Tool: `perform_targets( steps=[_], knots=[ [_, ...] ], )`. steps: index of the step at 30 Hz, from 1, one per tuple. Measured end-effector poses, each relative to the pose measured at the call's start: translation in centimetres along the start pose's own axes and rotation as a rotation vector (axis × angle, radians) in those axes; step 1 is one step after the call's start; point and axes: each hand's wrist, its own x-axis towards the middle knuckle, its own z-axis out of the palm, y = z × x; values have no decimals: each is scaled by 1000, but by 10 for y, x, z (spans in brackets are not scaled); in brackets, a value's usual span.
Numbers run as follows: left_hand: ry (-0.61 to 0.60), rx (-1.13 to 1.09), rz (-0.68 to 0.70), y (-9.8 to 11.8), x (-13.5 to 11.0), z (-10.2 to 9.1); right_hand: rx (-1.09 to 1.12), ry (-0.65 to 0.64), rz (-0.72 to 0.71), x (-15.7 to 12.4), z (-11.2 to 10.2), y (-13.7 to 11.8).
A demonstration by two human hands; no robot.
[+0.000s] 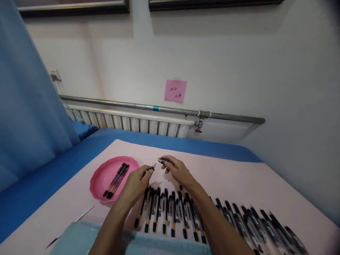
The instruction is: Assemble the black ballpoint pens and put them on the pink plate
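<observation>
My left hand [136, 184] is closed in a pinch on a pen [152, 166] whose metal tip points up and to the right. Just beside it, my right hand [177, 170] pinches a small pale part [160, 160] between thumb and fingers, a short gap from the pen tip. Both hands hover over a pink sheet [233, 173]. Below them lies a long row of black pens [170, 212] side by side. To the left, a pink plate [106, 175] holds three black pens [117, 180].
A thin white refill [69, 226] lies on the sheet at the lower left, beside a light blue cloth [79, 241]. Blue bedding [39, 184] surrounds the sheet. A radiator [127, 122] and pipe run along the wall, and a blue curtain [23, 106] hangs left.
</observation>
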Motion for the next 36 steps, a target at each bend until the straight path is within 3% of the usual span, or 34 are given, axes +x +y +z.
perform_targets(
  steps=[2,4,11,22,25,28,32,36],
  knots=[
    [-16,-17,12,2,-1,-2,295,6,-16,0,-3,-9],
    [-27,-15,8,3,-1,-3,375,6,-30,0,-4,-15],
    [-47,36,2,3,-2,-4,250,52,-95,-2,-11,-14],
    [-87,40,6,0,-1,-5,69,-35,-298,-4,-11,-28],
    [-77,47,-11,1,0,-4,85,-99,-231,-6,-8,-34],
    [-69,32,39,2,1,-3,290,-70,-85,-3,0,-34],
    [148,30,4,-8,5,-14,457,197,80,4,4,-23],
    [435,159,-167,-30,11,-39,369,217,142,6,-4,-14]
  ],
)
